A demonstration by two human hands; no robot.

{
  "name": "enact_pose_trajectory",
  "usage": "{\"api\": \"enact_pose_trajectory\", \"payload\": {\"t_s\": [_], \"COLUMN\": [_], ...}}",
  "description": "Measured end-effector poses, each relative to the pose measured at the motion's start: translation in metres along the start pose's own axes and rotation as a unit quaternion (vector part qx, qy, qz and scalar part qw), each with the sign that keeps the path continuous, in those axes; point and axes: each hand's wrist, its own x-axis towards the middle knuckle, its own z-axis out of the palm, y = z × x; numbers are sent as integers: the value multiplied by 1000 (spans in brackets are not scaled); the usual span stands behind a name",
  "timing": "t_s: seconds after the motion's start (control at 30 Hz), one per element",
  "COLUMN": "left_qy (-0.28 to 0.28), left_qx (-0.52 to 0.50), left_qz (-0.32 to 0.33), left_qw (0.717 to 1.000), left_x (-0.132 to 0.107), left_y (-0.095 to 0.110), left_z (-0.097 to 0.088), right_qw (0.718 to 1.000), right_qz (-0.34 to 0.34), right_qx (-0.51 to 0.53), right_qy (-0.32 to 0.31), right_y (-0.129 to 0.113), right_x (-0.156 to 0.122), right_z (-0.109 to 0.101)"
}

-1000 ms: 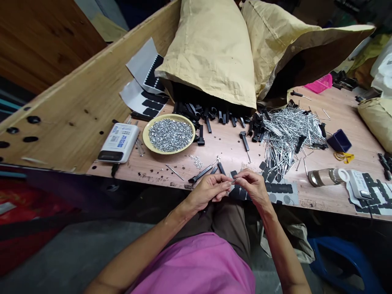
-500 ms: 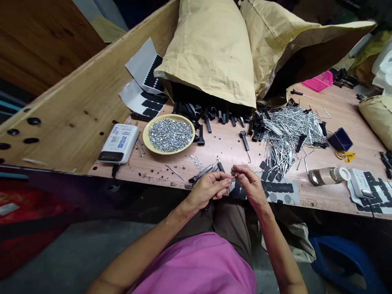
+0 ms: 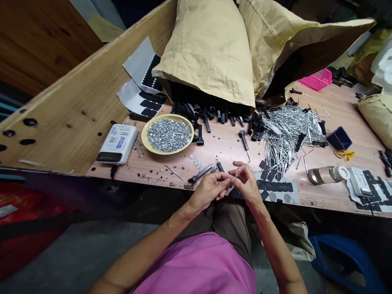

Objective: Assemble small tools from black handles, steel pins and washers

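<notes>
My left hand and my right hand meet at the table's front edge, fingertips pinched together around a small metal part that I cannot make out. Just beyond them lie black handled pieces with metal pins and a few loose nuts. A yellow bowl full of small silver nuts stands to the left. A heap of metal pins lies to the right, and a sheet of black adhesive pads is beside my right hand.
Two large brown paper sacks lie at the back, black plastic parts spilling from one. A white box, a lying bottle, a blue cup, a pink basket and pad sheets surround the work area.
My hands stay together at the table edge. The right hand's fingers have shifted and lifted slightly, working the small part held between both hands.
</notes>
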Motion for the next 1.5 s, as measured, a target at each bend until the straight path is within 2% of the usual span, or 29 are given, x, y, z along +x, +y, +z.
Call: {"api": "enact_pose_trajectory", "payload": {"t_s": [0.2, 0.33, 0.43, 0.5, 0.57, 0.67, 0.77, 0.87, 0.97, 1.03, 1.1, 1.2, 1.27, 1.37, 1.5], "left_qy": [14, 16, 55, 98, 129, 142, 150, 131, 91, 87, 97, 111, 116, 137, 143], "left_qx": [-26, -17, -36, -63, -83, -89, -98, -101, -71, -45, -17, 52, 117, 226, 342], "left_qz": [2, 7, 8, 19, 26, 10, 21, 11, -57, -78, -66, -18, 22, 116, 236], "left_qw": [1000, 1000, 998, 993, 988, 986, 984, 986, 992, 992, 993, 992, 986, 957, 898], "left_x": [0, 0, 2, 3, 4, 5, 7, 10, 9, 6, 2, -3, -4, -3, 2], "left_y": [2, 1, 0, 0, 0, -3, -8, -17, -29, -38, -45, -52, -55, -58, -68], "left_z": [1, 3, 8, 11, 15, 21, 25, 26, 24, 21, 18, 11, 5, -2, -10], "right_qw": [1000, 999, 993, 989, 993, 997, 994, 983, 942, 894, 841, 768, 732, 695, 663], "right_qz": [-20, -5, -2, 9, 32, 63, 75, 61, 15, 13, 40, 89, 120, 151, 191], "right_qx": [5, 14, -24, -55, -49, 2, -31, -136, -289, -400, -498, -601, -645, -686, -711], "right_qy": [19, 41, 113, 135, 104, 47, 68, 104, 169, 201, 208, 200, 184, 155, 137], "right_y": [-3, 0, 5, 10, 14, 20, 21, 19, 20, 24, 29, 37, 39, 37, 33], "right_x": [-2, 0, -5, -14, -27, -46, -59, -68, -79, -86, -91, -92, -91, -90, -94], "right_z": [2, 3, 5, 8, 14, 24, 25, 14, -2, -12, -19, -23, -22, -21, -22]}}
